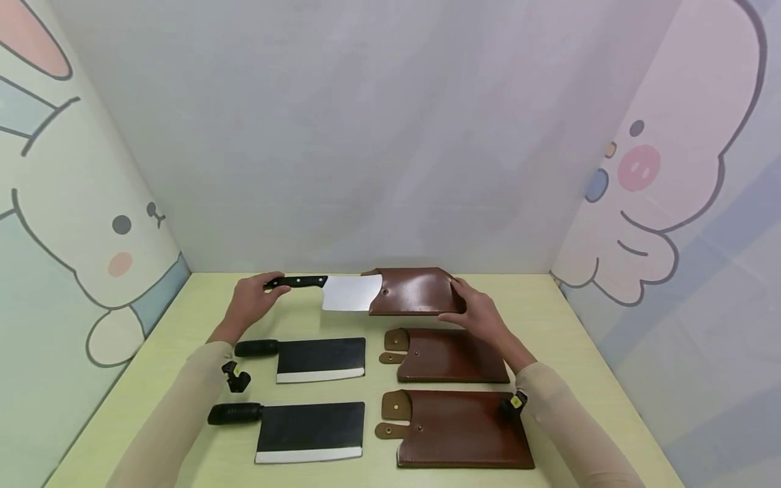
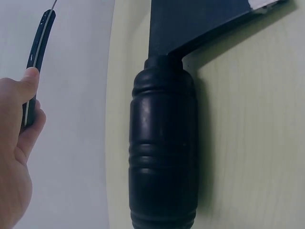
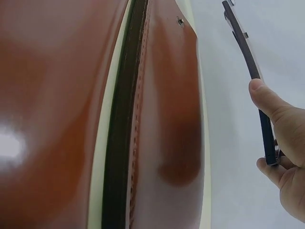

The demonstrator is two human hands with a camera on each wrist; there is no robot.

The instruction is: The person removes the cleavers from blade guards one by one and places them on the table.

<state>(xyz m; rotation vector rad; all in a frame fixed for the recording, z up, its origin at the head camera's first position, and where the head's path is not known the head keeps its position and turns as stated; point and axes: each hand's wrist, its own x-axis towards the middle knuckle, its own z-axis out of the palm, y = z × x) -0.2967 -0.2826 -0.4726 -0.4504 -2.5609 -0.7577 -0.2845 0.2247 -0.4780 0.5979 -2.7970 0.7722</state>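
Observation:
At the back of the table, my left hand (image 1: pixel 251 299) grips the black riveted handle (image 1: pixel 297 281) of a cleaver with a shiny silver blade (image 1: pixel 350 293). The blade points right, its front end at the mouth of a brown leather sheath (image 1: pixel 417 291). My right hand (image 1: pixel 480 313) holds that sheath by its far right end, thumb on one side and fingers on the other. Both are raised off the table. In the right wrist view the held sheath (image 3: pixel 248 52) shows edge-on; the left wrist view shows the knife handle (image 2: pixel 40 40) pinched between thumb and fingers.
Two dark-bladed cleavers, one upper (image 1: pixel 321 357) and one lower (image 1: pixel 310 430), lie on the pale table (image 1: pixel 183 434) at left. Facing them at right are two more brown sheaths, one upper (image 1: pixel 454 356) and one lower (image 1: pixel 464 430), with straps undone. A white wall (image 1: pixel 366 135) stands behind.

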